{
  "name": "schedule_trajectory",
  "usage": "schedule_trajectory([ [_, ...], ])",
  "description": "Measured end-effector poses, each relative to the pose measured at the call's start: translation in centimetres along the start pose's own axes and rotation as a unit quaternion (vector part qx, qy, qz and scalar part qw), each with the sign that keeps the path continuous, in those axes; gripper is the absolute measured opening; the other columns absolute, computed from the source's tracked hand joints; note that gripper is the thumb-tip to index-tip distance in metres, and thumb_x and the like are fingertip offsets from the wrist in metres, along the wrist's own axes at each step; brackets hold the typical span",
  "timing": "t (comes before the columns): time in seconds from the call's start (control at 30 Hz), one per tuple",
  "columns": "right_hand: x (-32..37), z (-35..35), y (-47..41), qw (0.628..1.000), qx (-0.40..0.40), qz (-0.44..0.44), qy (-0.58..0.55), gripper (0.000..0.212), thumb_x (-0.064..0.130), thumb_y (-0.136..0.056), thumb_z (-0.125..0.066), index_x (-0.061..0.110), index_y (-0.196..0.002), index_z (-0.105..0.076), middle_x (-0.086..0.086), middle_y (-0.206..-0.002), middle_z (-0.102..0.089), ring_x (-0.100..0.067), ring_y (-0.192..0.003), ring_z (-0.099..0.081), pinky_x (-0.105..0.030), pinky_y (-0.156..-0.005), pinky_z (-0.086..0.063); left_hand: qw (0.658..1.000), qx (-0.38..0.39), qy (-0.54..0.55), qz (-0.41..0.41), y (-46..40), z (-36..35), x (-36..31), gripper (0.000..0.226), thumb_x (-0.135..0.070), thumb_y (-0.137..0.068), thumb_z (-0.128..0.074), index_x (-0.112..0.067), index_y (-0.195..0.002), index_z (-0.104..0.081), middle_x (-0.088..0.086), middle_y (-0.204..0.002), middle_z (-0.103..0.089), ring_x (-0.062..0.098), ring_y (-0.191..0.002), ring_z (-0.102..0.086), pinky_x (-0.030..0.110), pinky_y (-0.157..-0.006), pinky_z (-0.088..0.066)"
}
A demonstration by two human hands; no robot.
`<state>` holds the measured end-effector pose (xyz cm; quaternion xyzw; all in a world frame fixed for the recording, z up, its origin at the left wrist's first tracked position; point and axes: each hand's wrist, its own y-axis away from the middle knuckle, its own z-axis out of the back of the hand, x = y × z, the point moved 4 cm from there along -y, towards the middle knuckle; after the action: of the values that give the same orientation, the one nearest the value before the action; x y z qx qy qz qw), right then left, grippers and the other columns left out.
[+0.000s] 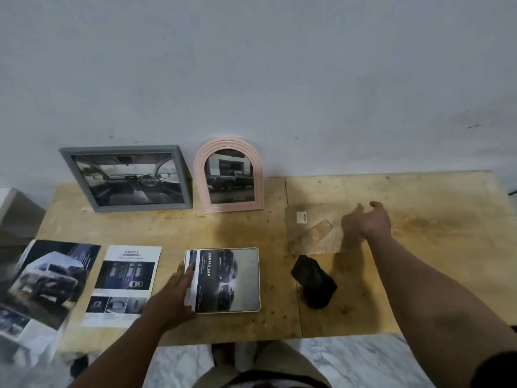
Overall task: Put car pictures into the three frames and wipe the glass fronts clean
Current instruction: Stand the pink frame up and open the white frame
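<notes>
Two frames (127, 177) lean on the wall. My left hand (179, 287) presses flat on the white frame (223, 280). My right hand (373, 222) hovers loosely spread over the backing board (313, 236), beside a black cloth (313, 281).

The scene is dim and soft, with a greyish cast. The right hand (375, 219) throws a dark shadow leftward onto the worktop (419, 247). Wide-angle distortion bends the edges, and the brochure (42, 281) at the left edge smears into blur.

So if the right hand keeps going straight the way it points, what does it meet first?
The right hand hovers past the frame backing board, fingers aimed toward the wall. Ahead lies only bare table, so the wall probably comes first, though depth is unclear.
</notes>
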<state>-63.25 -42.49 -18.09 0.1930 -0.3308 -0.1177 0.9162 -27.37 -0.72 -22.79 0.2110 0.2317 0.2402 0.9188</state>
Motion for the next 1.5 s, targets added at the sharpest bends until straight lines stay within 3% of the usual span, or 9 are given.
schedule_trajectory([
  [0.13,0.3,-1.3,2.3,0.993,0.005,0.080,0.085,0.063,0.024,-0.089,-0.063,0.018,-0.149,-0.044,-0.020,-0.137,-0.055,-0.042,-0.120,-0.058,-0.057,-0.096,-0.054,0.999,0.007,0.032,0.019,0.1,-0.4,-0.5,0.136,-0.048,-0.071,-0.085,-0.033,-0.155,0.022,0.002,-0.166,0.019,0.025,-0.153,-0.017,0.038,-0.114,-0.037],
  [0.37,3.7,-10.4,12.8,0.936,0.159,0.264,0.171,0.039,0.023,-0.093,-0.065,0.020,-0.131,-0.062,-0.004,-0.125,-0.060,-0.025,-0.113,-0.060,-0.038,-0.092,-0.053,0.998,0.007,0.038,0.055,0.7,-1.2,-0.6,0.125,-0.047,-0.078,-0.080,-0.029,-0.158,0.013,0.000,-0.167,0.015,0.023,-0.151,-0.024,0.036,-0.111,-0.041],
  [0.5,4.3,-16.8,17.3,0.862,0.295,0.305,0.278,0.048,0.035,-0.099,-0.056,0.026,-0.146,-0.050,-0.005,-0.137,-0.053,-0.026,-0.121,-0.057,-0.036,-0.097,-0.048,0.997,0.009,0.032,0.069,1.0,-1.4,-0.3,0.117,-0.048,-0.082,-0.076,-0.026,-0.160,0.008,0.000,-0.168,0.011,0.021,-0.151,-0.024,0.034,-0.111,-0.040],
  [0.57,4.0,-18.7,18.4,0.850,0.319,0.290,0.305,0.059,0.042,-0.099,-0.055,0.027,-0.154,-0.039,-0.004,-0.145,-0.043,-0.028,-0.126,-0.053,-0.038,-0.096,-0.045,0.997,0.013,0.033,0.069,1.1,-1.4,-0.3,0.115,-0.048,-0.082,-0.075,-0.027,-0.160,0.008,0.000,-0.168,0.011,0.021,-0.151,-0.024,0.035,-0.111,-0.040],
  [0.67,3.7,-20.2,18.9,0.852,0.308,0.283,0.315,0.060,0.045,-0.098,-0.057,0.023,-0.151,-0.037,-0.007,-0.144,-0.038,-0.030,-0.118,-0.057,-0.038,-0.088,-0.047,0.997,0.009,0.028,0.065,1.3,-1.6,-0.3,0.112,-0.050,-0.084,-0.072,-0.030,-0.159,0.008,0.001,-0.168,0.009,0.024,-0.152,-0.022,0.039,-0.112,-0.041],
  [0.97,3.4,-20.5,20.0,0.864,0.224,0.287,0.349,0.061,0.057,-0.095,-0.058,0.021,-0.143,-0.048,-0.004,-0.133,-0.045,-0.027,-0.115,-0.057,-0.042,-0.090,-0.056,0.999,-0.035,-0.020,0.034,2.0,-1.4,0.8,0.106,-0.058,-0.083,-0.069,-0.029,-0.160,-0.002,0.006,-0.166,-0.017,0.024,-0.149,-0.025,0.042,-0.113,-0.040],
  [1.13,2.6,-21.4,21.2,0.876,0.216,0.236,0.361,0.090,0.064,-0.089,-0.062,0.024,-0.159,-0.023,-0.008,-0.158,-0.027,-0.032,-0.140,-0.038,-0.044,-0.106,-0.048,0.999,-0.025,-0.044,0.003,1.0,-0.8,1.6,0.107,-0.065,-0.077,-0.070,-0.025,-0.158,-0.013,0.003,-0.155,-0.027,0.025,-0.139,-0.032,0.042,-0.106,-0.046],
  [1.27,2.3,-22.4,22.2,0.878,0.180,0.216,0.387,0.092,0.064,-0.089,-0.062,0.027,-0.160,-0.017,-0.011,-0.155,-0.027,-0.032,-0.137,-0.037,-0.044,-0.103,-0.050,0.997,-0.017,-0.069,-0.037,0.3,-0.2,2.3,0.102,-0.066,-0.077,-0.067,-0.024,-0.156,-0.019,0.006,-0.149,-0.032,0.027,-0.132,-0.037,0.041,-0.099,-0.050],
  [1.5,2.7,-22.6,22.9,0.896,0.137,0.196,0.375,0.080,0.061,-0.084,-0.067,0.028,-0.149,-0.034,-0.009,-0.145,-0.034,-0.032,-0.129,-0.039,-0.046,-0.101,-0.047,0.995,-0.018,-0.073,-0.058,0.1,0.1,2.8,0.101,-0.066,-0.077,-0.068,-0.025,-0.156,-0.021,0.005,-0.147,-0.034,0.025,-0.129,-0.040,0.039,-0.094,-0.051],
])
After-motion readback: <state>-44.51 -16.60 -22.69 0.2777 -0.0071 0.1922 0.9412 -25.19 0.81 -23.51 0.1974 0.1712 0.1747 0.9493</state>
